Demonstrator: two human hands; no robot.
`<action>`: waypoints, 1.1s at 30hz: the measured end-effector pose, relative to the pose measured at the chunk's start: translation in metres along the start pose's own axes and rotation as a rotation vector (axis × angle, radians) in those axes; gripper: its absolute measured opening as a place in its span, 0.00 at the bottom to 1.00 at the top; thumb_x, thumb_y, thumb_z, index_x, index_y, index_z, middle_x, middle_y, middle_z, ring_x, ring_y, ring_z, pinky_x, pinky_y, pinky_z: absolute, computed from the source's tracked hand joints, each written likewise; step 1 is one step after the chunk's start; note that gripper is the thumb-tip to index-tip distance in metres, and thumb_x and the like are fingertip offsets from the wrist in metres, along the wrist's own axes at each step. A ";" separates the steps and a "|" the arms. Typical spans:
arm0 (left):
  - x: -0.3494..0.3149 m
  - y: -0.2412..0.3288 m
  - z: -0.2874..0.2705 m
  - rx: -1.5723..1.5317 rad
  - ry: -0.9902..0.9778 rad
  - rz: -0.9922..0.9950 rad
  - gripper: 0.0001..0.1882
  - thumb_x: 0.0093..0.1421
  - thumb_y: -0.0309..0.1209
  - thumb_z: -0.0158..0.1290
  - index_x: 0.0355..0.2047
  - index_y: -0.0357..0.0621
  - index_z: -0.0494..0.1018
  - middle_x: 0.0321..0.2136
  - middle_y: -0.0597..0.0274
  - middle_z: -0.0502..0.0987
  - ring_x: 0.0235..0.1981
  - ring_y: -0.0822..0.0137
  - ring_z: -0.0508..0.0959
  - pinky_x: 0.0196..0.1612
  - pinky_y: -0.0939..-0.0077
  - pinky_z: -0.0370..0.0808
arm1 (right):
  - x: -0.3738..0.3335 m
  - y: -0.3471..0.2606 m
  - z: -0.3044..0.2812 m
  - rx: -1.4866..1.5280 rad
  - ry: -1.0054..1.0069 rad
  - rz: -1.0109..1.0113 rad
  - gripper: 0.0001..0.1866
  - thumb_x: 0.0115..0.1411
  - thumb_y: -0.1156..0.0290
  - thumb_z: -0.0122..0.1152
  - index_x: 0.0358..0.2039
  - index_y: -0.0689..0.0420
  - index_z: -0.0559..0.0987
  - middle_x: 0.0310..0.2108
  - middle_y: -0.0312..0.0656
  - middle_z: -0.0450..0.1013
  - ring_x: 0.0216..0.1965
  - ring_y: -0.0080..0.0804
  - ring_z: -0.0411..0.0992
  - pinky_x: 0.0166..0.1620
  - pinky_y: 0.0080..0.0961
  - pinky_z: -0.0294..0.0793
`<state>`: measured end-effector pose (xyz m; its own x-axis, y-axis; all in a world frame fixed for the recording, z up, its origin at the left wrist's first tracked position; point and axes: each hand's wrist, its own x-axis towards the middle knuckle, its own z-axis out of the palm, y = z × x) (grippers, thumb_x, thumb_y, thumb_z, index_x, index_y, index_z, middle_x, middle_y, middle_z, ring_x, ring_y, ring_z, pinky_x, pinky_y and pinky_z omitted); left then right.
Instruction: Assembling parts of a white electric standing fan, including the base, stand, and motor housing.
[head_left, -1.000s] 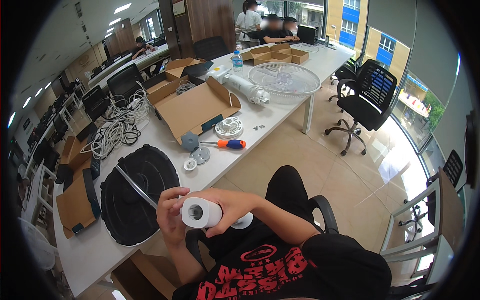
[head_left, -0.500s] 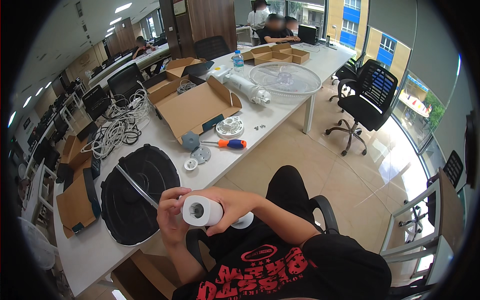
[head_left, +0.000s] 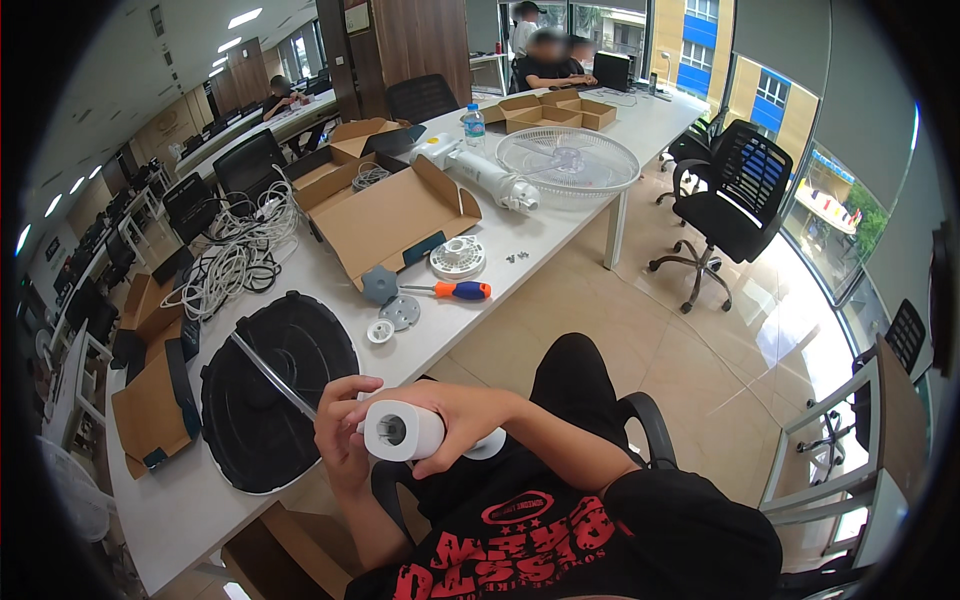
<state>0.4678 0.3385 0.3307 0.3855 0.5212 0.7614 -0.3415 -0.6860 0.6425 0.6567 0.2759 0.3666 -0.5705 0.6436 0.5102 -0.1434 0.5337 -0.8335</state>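
Observation:
In front of my lap I hold a white plastic fan part (head_left: pixel 429 432), a rounded housing with a round hole in the end turned toward me. My right hand (head_left: pixel 470 410) wraps over it from the right. My left hand (head_left: pixel 338 428) is closed on its left side, the fingers curled at the back and partly hidden. A slim metal tube (head_left: pixel 272 374) runs from behind the left fingers out over a black round base (head_left: pixel 290 440) on the table; whether it joins the white part is hidden. A white rounded piece (head_left: pixel 488 444) shows below my right wrist.
On the white table (head_left: pixel 420 345) lie a screwdriver (head_left: pixel 462 290), a grey knob (head_left: pixel 379 284), a grey disc (head_left: pixel 402 312), a white vented cover (head_left: pixel 458 258), several screws (head_left: pixel 517 257), a fan motor body (head_left: pixel 490 178), a fan grille (head_left: pixel 610 165), opened cardboard boxes (head_left: pixel 385 215) and tangled cables (head_left: pixel 235 255).
The white fan part has turned and shifted very slightly in my hands, and my left fingers have moved a little over it. The table things have not moved.

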 end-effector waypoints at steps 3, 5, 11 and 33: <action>0.000 -0.001 -0.001 0.046 -0.016 0.011 0.28 0.64 0.56 0.52 0.42 0.39 0.72 0.48 0.42 0.73 0.48 0.55 0.76 0.49 0.62 0.72 | 0.000 0.000 0.000 0.038 0.013 -0.003 0.43 0.47 0.65 0.73 0.64 0.55 0.67 0.52 0.41 0.73 0.53 0.32 0.70 0.59 0.30 0.67; 0.002 0.002 0.002 -0.094 0.011 0.012 0.27 0.62 0.53 0.56 0.45 0.40 0.70 0.49 0.42 0.72 0.49 0.54 0.76 0.50 0.61 0.72 | 0.000 0.003 -0.001 0.003 0.027 -0.005 0.43 0.47 0.65 0.73 0.64 0.55 0.67 0.52 0.41 0.73 0.52 0.31 0.71 0.57 0.29 0.68; -0.003 -0.001 0.003 -0.189 -0.013 0.020 0.24 0.56 0.40 0.64 0.48 0.40 0.70 0.50 0.42 0.71 0.50 0.53 0.75 0.51 0.61 0.73 | -0.003 0.014 -0.003 -0.061 0.042 0.002 0.41 0.46 0.63 0.74 0.61 0.54 0.68 0.49 0.40 0.74 0.48 0.30 0.73 0.53 0.28 0.71; -0.004 -0.009 -0.004 -0.118 -0.040 0.078 0.22 0.57 0.36 0.62 0.49 0.44 0.70 0.50 0.42 0.72 0.49 0.53 0.75 0.51 0.61 0.72 | 0.000 0.007 -0.003 -0.035 0.023 0.009 0.41 0.46 0.64 0.73 0.62 0.53 0.67 0.50 0.40 0.72 0.49 0.32 0.71 0.53 0.30 0.70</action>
<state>0.4661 0.3449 0.3222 0.3867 0.4466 0.8068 -0.4688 -0.6582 0.5890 0.6586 0.2810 0.3617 -0.5529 0.6606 0.5079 -0.1095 0.5466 -0.8302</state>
